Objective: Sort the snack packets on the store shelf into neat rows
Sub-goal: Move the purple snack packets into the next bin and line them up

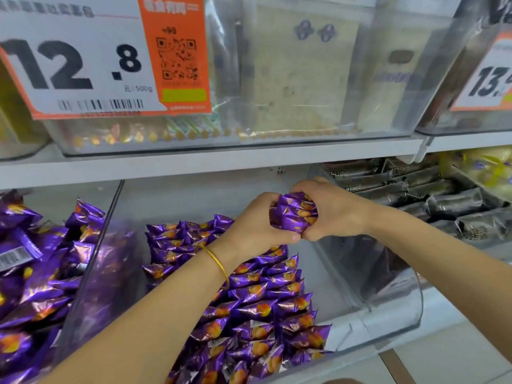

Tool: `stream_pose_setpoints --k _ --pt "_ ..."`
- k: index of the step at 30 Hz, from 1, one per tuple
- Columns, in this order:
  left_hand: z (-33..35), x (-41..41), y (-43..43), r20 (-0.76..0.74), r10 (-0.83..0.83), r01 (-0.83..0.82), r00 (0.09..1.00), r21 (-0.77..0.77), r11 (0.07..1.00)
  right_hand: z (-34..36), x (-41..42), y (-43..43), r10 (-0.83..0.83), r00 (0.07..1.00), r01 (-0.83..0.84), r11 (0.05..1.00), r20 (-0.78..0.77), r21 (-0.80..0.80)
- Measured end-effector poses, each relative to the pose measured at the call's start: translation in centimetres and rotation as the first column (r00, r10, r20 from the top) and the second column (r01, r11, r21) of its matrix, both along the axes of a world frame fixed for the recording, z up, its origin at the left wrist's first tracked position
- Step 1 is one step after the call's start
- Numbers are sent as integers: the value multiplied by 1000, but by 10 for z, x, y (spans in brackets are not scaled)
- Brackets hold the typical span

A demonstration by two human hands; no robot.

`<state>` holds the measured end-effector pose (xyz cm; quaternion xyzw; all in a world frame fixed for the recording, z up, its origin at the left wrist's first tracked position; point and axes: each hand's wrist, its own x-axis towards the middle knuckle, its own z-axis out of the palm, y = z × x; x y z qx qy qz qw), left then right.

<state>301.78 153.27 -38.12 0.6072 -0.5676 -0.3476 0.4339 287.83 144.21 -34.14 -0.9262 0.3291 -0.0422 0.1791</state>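
Both my hands hold a small stack of purple snack packets (294,212) above the middle clear bin (343,297). My left hand (255,223), with a gold bangle on its wrist, grips the stack from the left. My right hand (332,209) grips it from the right and over the top. Beneath them, purple packets (266,300) with an orange picture lie in overlapping rows that fill the left and middle of the bin. The strip of bin floor along the right wall is bare.
The bin to the left holds a loose heap of purple packets (36,267). The bin to the right holds dark grey packets (432,200). An upper shelf (221,159) with clear bins and price cards (83,56) overhangs close above my hands.
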Motion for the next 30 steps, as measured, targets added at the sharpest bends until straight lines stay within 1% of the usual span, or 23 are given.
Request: stream_pose_setpoints --k 3,6,8,11,12,14,17,19,22,26,28,30 --pt "-6 5 1 -36 1 0 999 27 1000 -2 2 -6 -14 997 12 1000 -72 -19" --pt "-15 4 1 -113 -27 32 993 43 999 -6 9 -8 -9 988 5 1000 -154 -23" --pt "-19 1 -3 -151 -16 22 988 39 999 -8 14 -10 -16 981 10 999 -195 -33" --pt "-21 -5 -14 -206 5 0 978 23 1000 -9 16 -16 -44 971 20 995 -236 -102" --pt "-22 -6 -19 -198 8 -3 980 24 1000 -9 17 -17 -55 965 22 992 -256 -128" --pt "-26 -5 -26 -109 6 -2 994 40 999 -9 20 -18 -73 950 21 985 -303 -173" --pt "-33 -1 -32 79 -26 19 997 84 996 -12 26 -20 -95 927 7 972 -362 -236" --pt "-36 3 -35 242 -15 -8 970 92 996 -15 31 -21 -103 915 -2 966 -389 -260" --pt "-42 8 -39 460 42 -94 887 92 991 -20 38 -25 -109 908 -6 962 -404 -273" --pt "-45 13 -35 581 54 -115 812 68 991 -35 40 -26 -111 908 29 979 -405 -203" --pt "-47 14 -31 612 56 -104 789 44 994 -43 39 -27 -100 916 47 988 -389 -144" --pt "-49 16 -28 623 98 -130 776 5 992 -48 39 -28 -81 927 39 992 -367 -120"
